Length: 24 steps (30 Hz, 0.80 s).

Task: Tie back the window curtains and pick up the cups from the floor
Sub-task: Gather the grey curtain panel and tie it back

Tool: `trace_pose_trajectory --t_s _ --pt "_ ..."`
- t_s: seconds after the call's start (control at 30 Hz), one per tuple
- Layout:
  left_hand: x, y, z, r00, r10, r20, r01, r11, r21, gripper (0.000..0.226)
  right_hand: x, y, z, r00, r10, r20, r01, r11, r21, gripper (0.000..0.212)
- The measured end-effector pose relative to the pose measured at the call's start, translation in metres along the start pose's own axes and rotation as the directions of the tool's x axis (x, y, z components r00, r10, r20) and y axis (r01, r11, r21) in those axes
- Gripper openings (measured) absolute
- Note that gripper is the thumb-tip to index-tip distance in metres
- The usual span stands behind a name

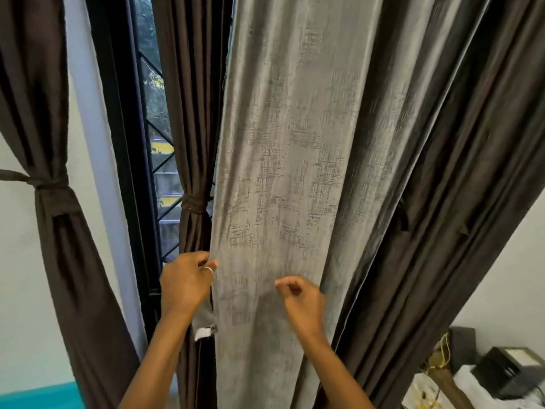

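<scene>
A wide grey textured curtain (289, 172) hangs straight down in the middle. My left hand (185, 281), with a ring on one finger, grips its left edge. A grey strap with a white tab (205, 332) hangs just below that hand. My right hand (300, 299) is in front of the grey fabric, fingers curled, thumb and forefinger close together; I cannot tell if it pinches the cloth. A dark brown curtain (193, 143) left of the grey one is bound by a tie (194, 203). Another brown curtain (56, 202) at far left is also tied. No cups are in view.
A black window frame with a diagonal grille (153, 160) stands between the brown curtains. Loose dark brown drapes (442, 172) hang right of the grey curtain. At bottom right are a black box (507, 370), papers and yellow cord. A teal surface (38, 397) is at bottom left.
</scene>
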<state>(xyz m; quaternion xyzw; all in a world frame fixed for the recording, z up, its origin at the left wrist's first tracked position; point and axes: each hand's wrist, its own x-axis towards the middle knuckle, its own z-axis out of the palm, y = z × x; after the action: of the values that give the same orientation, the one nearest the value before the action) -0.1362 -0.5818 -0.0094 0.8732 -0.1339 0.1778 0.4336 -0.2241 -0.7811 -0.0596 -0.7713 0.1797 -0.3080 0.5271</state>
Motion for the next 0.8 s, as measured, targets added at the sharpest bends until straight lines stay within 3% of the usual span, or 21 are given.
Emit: trace_pose_trajectory --t_s 0.07,0.13,0.27,0.33,0.4,0.5,0.67,0.8 --pt "0.000 -0.003 0.000 1.000 0.023 -0.013 -0.023 1.000 0.014 0.048 0.011 0.009 -0.025 0.981 0.045 -0.190 -0.056 0.997 -0.052 0.013" --pt "0.002 -0.007 0.003 0.999 0.039 -0.030 -0.037 0.998 0.042 0.048 0.027 0.011 -0.045 0.966 0.023 -0.258 -0.044 0.996 -0.074 0.014" --pt "0.005 -0.010 0.012 0.998 0.056 -0.031 -0.053 0.995 0.084 0.037 0.065 0.000 -0.069 0.996 -0.072 -0.043 0.064 0.985 -0.158 0.043" --pt "0.003 -0.005 0.013 0.998 0.052 -0.026 -0.048 0.992 0.119 0.034 0.079 -0.007 -0.074 0.993 -0.075 0.097 0.088 0.986 -0.142 0.041" --pt "0.002 -0.002 0.013 0.999 0.040 -0.033 -0.034 0.986 0.165 0.036 0.090 -0.011 -0.079 0.983 -0.062 0.176 0.083 0.990 -0.112 0.024" --pt "0.006 -0.006 0.006 0.998 -0.005 -0.063 0.017 0.979 0.204 0.044 0.104 -0.004 -0.090 0.987 -0.107 0.120 0.133 0.964 -0.232 0.005" --pt "0.007 -0.008 0.003 0.997 0.016 -0.071 0.001 0.972 0.233 0.047 0.112 0.007 -0.099 0.984 -0.174 0.046 0.178 0.899 -0.400 0.034" --pt "0.001 0.001 0.011 0.995 0.000 -0.098 0.023 0.973 0.228 0.043 0.102 0.010 -0.096 0.980 -0.197 -0.024 0.174 0.911 -0.373 0.032"
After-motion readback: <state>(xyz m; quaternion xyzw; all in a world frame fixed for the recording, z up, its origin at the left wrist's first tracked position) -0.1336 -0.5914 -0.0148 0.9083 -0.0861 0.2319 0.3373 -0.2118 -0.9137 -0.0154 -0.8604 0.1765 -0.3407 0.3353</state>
